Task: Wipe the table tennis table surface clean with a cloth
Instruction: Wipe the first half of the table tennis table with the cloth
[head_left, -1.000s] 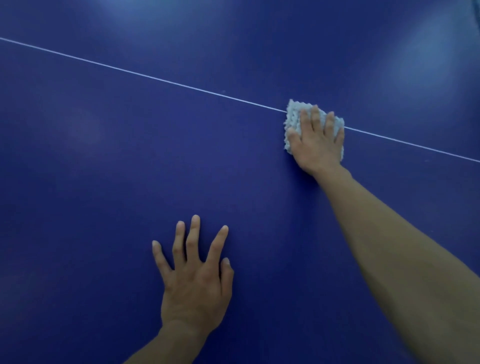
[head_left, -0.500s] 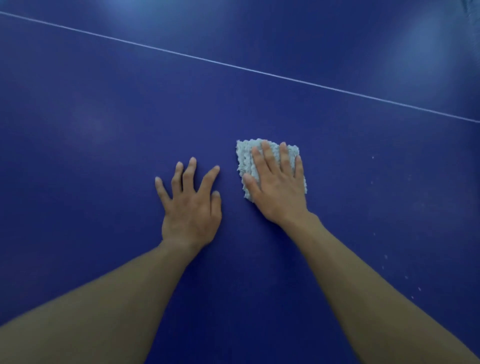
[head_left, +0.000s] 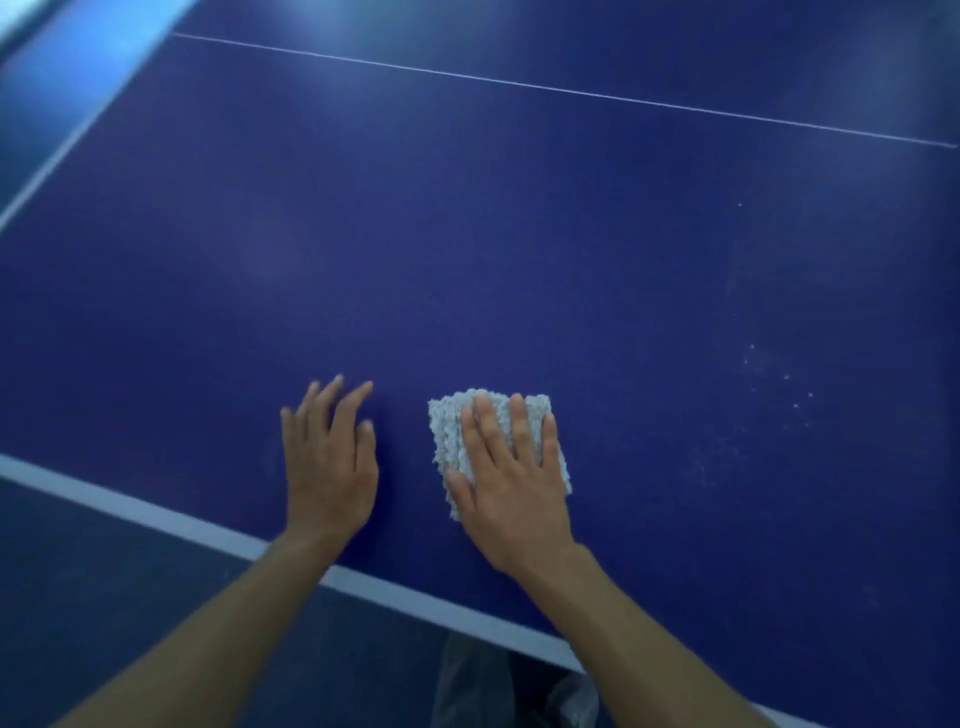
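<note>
**Blue playing surface: cloth and hand positions**

Dark blue table tennis surface (head_left: 519, 260) across most of the view. Broad white edge band (head_left: 156, 512) along the near side; thin white centre line (head_left: 571, 93) at the far side.

Pale grey, nubby-textured folded cloth (head_left: 449, 441) flat on the surface, near the edge band.

Right hand (head_left: 514, 493) palm-down on the cloth. Fingers (head_left: 519, 426) straight, close together, pressed flat over its top; thumb at its lower left edge; nothing gripped.

Left hand (head_left: 330, 467) palm-down on bare surface, just left of the cloth and apart from it. Fingers (head_left: 353, 405) straight, slightly spread, empty; outline slightly blurred.

Scattered pale specks (head_left: 779, 384) on the surface, well to the right of the cloth.

Grey fabric (head_left: 467, 686) below the near edge, too blurred to identify.
</note>
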